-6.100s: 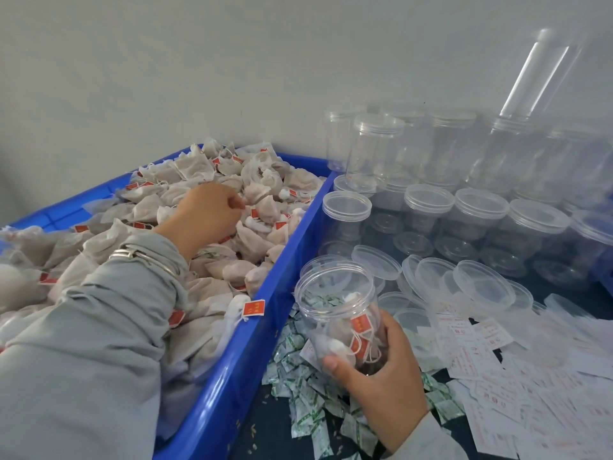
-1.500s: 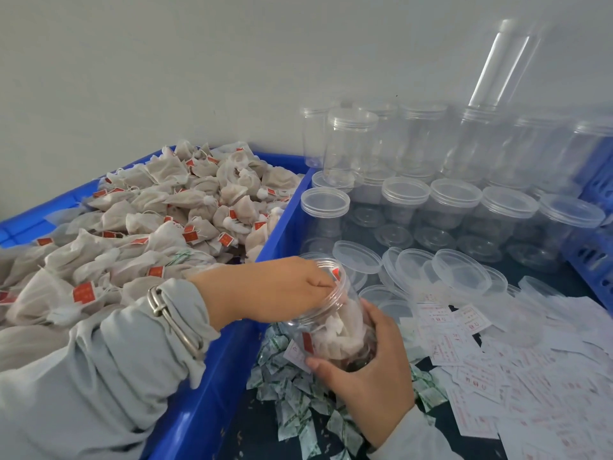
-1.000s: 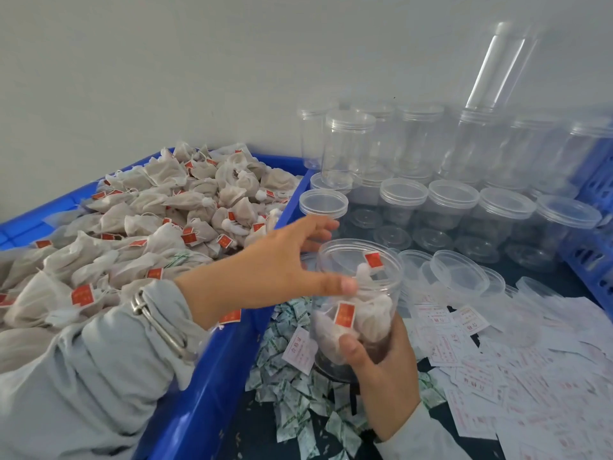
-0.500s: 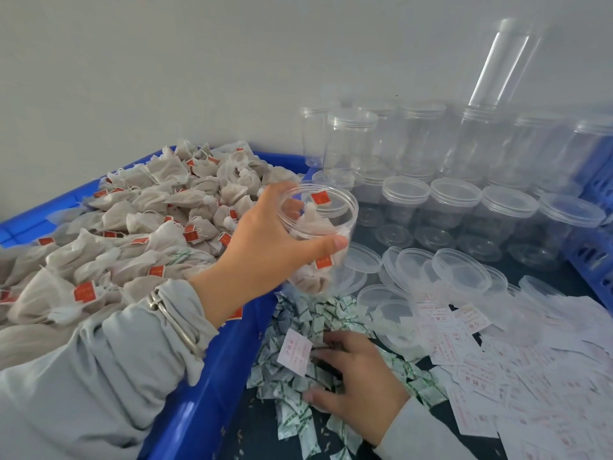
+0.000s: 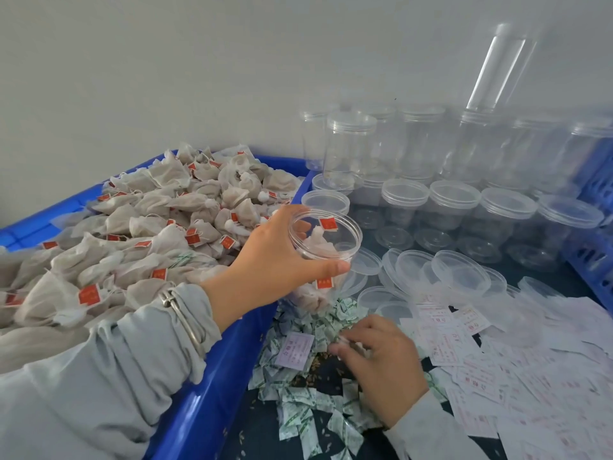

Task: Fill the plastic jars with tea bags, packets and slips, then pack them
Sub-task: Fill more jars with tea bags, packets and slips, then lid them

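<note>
The left hand (image 5: 275,257) grips the open jar (image 5: 323,257) of tea bags above the packets (image 5: 298,413), mouth tilted up toward the camera, base down, while the right hand (image 5: 381,363), fingers curled, picks among them.

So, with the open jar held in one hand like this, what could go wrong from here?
1. The left hand grips the jar by its rim, with no lid; if it tilts, tea bags may fall out.
2. The right hand reaches into the green packets, where a slip lies mixed in; it may pick up the wrong number.
3. Loose lids lie close by and may be knocked.
</note>
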